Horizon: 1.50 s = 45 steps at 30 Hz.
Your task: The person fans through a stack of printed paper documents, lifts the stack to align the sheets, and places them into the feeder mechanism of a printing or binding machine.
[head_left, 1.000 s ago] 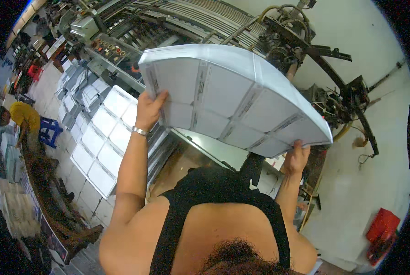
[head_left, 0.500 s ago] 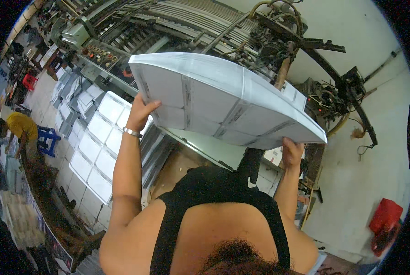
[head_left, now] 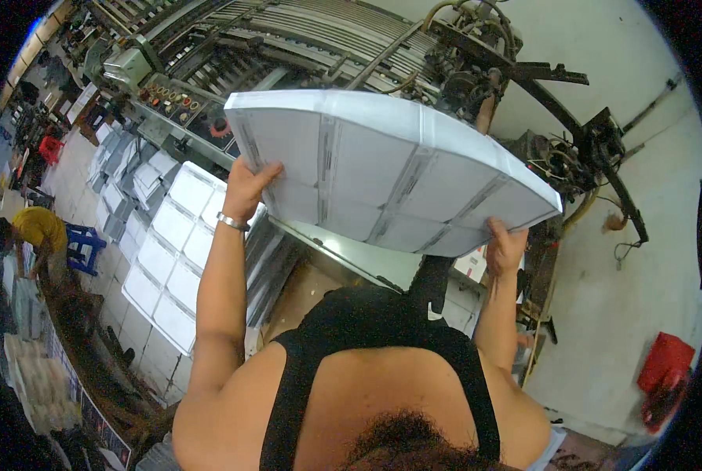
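Observation:
A thick stack of large white printed sheets (head_left: 366,169) spans the space in front of me, its long edge bowed. Dark printed strips divide the top sheet into panels. My left hand (head_left: 250,190) grips the near left corner, thumb on top and fingers hidden underneath. At the right end, my right hand (head_left: 506,245) holds the near edge with its thumb over the paper. Beyond and partly behind the stack lies a machine with metal bars (head_left: 327,43).
A control panel with round knobs (head_left: 180,108) sits on the machine's left. Below it stands a pile of printed sheets (head_left: 170,259), with folded paper bundles (head_left: 119,184) beyond. A person in a yellow shirt (head_left: 38,229) bends near a blue stool (head_left: 84,245). A red bag (head_left: 665,363) is far right.
Both hands have shifted slightly right with the stack. The loose white sheet edges seen behind its right end are now hidden.

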{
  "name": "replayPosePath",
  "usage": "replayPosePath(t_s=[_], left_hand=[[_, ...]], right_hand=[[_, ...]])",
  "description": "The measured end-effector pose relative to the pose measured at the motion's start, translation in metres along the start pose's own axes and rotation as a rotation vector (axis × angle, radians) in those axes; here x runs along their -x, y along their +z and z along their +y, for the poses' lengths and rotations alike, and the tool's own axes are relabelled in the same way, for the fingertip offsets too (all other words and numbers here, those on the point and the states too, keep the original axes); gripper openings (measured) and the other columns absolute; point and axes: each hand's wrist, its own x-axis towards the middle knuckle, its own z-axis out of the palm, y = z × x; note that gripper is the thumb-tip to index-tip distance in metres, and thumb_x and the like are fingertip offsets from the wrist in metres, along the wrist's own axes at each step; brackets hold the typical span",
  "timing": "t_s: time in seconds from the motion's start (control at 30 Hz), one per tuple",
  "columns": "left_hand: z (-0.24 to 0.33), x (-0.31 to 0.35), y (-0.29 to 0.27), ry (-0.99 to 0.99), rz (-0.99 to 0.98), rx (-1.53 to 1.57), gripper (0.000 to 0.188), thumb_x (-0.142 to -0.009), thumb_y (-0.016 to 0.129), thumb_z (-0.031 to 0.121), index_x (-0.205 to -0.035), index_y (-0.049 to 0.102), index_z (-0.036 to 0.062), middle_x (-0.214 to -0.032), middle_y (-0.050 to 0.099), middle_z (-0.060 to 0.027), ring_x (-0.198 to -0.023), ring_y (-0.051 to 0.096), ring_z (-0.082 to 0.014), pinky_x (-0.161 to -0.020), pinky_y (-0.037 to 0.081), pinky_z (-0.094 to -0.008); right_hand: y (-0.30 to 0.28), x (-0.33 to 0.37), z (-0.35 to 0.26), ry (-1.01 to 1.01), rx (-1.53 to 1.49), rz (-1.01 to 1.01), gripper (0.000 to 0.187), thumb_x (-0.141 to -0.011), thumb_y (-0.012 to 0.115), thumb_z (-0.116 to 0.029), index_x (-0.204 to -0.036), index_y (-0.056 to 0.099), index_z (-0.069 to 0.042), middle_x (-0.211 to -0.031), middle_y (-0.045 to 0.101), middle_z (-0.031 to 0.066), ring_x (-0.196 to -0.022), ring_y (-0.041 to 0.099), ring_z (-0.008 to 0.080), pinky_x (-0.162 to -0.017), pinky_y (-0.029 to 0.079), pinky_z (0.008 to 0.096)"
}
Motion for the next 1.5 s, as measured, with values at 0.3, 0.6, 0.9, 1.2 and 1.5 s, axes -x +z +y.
replayPosePath(t_s=[0.3, 0.6, 0.9, 1.2, 1.5], left_hand=[[-0.002, 0.012, -0.001, 0.05, -0.038, -0.013, 0.058, -0.075, 0.071, 0.006, -0.126, 0.043, 0.0032, -0.119, 0.055, -0.0085, -0.11, 0.052, -0.021, -0.094, 0.042, -0.0361], [-0.004, 0.019, -0.009, 0.043, 0.027, 0.132, 0.047, -0.072, 0.075, 0.007, -0.113, 0.053, 0.0016, -0.101, 0.061, -0.0044, -0.095, 0.057, -0.0165, -0.086, 0.046, -0.0329], [0.006, 0.014, -0.003, -0.055, 0.011, -0.024, 0.061, -0.07, 0.072, 0.002, -0.124, 0.045, 0.0029, -0.117, 0.057, -0.0088, -0.107, 0.054, -0.0217, -0.093, 0.043, -0.0362], [-0.013, 0.034, -0.004, 0.045, 0.08, -0.031, 0.046, -0.073, 0.074, 0.01, -0.112, 0.053, -0.0013, -0.102, 0.063, -0.008, -0.092, 0.061, -0.0196, -0.08, 0.049, -0.0305], [-0.008, 0.031, -0.006, 0.01, 0.015, -0.131, 0.03, -0.078, 0.067, 0.003, -0.106, 0.057, -0.0021, -0.101, 0.065, -0.0081, -0.09, 0.061, -0.0173, -0.08, 0.048, -0.0307]], right_hand=[[-0.009, 0.022, 0.011, -0.001, -0.064, 0.086, 0.064, -0.063, 0.073, 0.009, -0.12, 0.047, 0.0, -0.112, 0.057, 0.0118, -0.102, 0.055, 0.0262, -0.091, 0.045, 0.0396], [-0.009, 0.025, -0.011, 0.115, -0.108, 0.064, 0.064, -0.062, 0.074, 0.004, -0.12, 0.047, 0.003, -0.11, 0.058, 0.013, -0.1, 0.057, 0.0264, -0.092, 0.044, 0.0393], [-0.01, 0.018, 0.004, 0.093, -0.071, 0.005, 0.062, -0.064, 0.076, -0.001, -0.12, 0.048, 0.001, -0.113, 0.056, 0.0106, -0.104, 0.054, 0.0248, -0.091, 0.042, 0.0378], [-0.007, 0.035, 0.004, 0.049, 0.106, 0.157, 0.063, -0.064, 0.075, 0.003, -0.12, 0.048, 0.001, -0.111, 0.057, 0.0099, -0.101, 0.055, 0.0241, -0.092, 0.043, 0.0371], [-0.015, 0.046, 0.025, 0.039, 0.224, 0.099, 0.059, -0.07, 0.076, -0.004, -0.121, 0.046, 0.002, -0.114, 0.056, 0.0111, -0.103, 0.053, 0.0232, -0.093, 0.04, 0.036]])
